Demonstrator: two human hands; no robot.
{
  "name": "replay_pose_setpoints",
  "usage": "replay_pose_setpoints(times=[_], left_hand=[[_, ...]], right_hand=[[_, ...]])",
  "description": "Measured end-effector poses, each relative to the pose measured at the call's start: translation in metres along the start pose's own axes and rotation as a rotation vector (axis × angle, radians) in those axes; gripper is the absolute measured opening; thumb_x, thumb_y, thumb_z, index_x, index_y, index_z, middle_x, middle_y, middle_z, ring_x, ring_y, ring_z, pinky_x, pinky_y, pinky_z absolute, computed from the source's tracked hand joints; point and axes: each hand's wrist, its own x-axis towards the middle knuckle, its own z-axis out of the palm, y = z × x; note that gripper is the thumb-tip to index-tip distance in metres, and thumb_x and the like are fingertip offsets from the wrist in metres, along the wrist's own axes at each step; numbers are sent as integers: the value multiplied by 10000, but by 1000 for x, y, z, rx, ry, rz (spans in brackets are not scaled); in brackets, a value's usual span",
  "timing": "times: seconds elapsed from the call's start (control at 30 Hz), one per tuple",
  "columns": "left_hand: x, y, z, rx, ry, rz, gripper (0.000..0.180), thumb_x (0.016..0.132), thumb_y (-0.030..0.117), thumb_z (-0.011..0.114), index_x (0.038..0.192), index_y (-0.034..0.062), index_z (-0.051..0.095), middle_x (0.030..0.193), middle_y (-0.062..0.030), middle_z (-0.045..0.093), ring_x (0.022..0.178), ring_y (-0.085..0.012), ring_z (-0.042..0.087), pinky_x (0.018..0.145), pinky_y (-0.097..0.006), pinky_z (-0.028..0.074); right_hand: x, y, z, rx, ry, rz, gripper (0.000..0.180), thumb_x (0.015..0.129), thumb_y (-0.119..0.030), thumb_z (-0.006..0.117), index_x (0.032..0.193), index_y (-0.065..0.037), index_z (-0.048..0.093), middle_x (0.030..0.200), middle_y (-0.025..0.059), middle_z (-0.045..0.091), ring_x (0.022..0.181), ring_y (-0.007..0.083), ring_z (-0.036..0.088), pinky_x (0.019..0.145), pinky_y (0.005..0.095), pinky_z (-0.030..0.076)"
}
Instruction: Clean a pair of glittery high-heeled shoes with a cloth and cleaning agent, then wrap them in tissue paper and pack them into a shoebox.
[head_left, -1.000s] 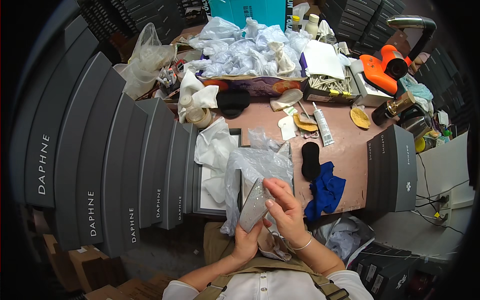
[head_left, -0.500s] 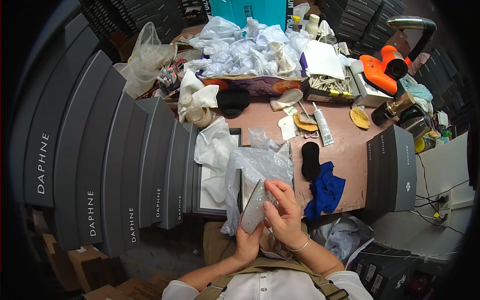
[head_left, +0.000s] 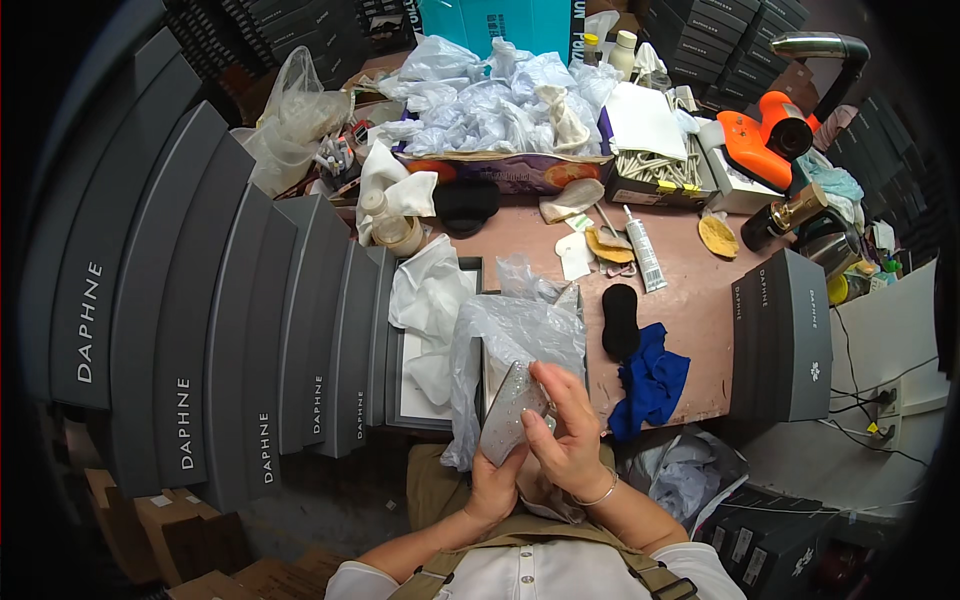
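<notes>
A silver-grey shoe (head_left: 507, 422) with a pointed toe and small sparkling stones is held up in front of my body. My left hand (head_left: 494, 488) is closed around its lower end. At the upper end, my right hand (head_left: 568, 432) has its index finger on the tip and its thumb bent near the side; a bracelet circles that wrist. Just beyond the shoe, an open box lined with crumpled translucent plastic (head_left: 540, 335) lies on the table. To its left is another open grey box holding white tissue paper (head_left: 430, 290).
Tall grey shoeboxes (head_left: 150, 290) line the left side; more boxes (head_left: 785, 335) stand at the right. A black brush-like pad (head_left: 621, 320), a blue cloth (head_left: 655, 375) and a white tube (head_left: 646, 250) lie on the table. An orange hairdryer (head_left: 755, 140) sits behind.
The shoe has turned slightly in my hands, and its surface catches the light differently. My right thumb has shifted a little left and down. The table things stay put.
</notes>
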Motion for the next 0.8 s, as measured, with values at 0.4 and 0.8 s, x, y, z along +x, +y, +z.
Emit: replay_pose_setpoints(times=[0.4, 0.8], left_hand=[[6, 0, -14, -215, -69, -245, 487, 826, 31, 630, 1284, 38, 464, 1222, -75, 545, 1136, -186, 536, 969, -330, 436], [0, -2, -11, -210, -87, -224, 400, 859, 26, 601, 1246, 36, 498, 1208, -59, 553, 1115, -161, 536, 954, -304, 431]], right_hand=[[0, -8, -3, 81, -57, 7, 496, 825, 13, 591, 1304, 59, 469, 1215, 176, 538, 1135, 246, 536, 981, 336, 407], [10, -6, -14, 55, -181, 61, 659, 799, -129, 696, 1365, 30, 397, 1319, 205, 480, 1211, 273, 492, 1016, 348, 374]])
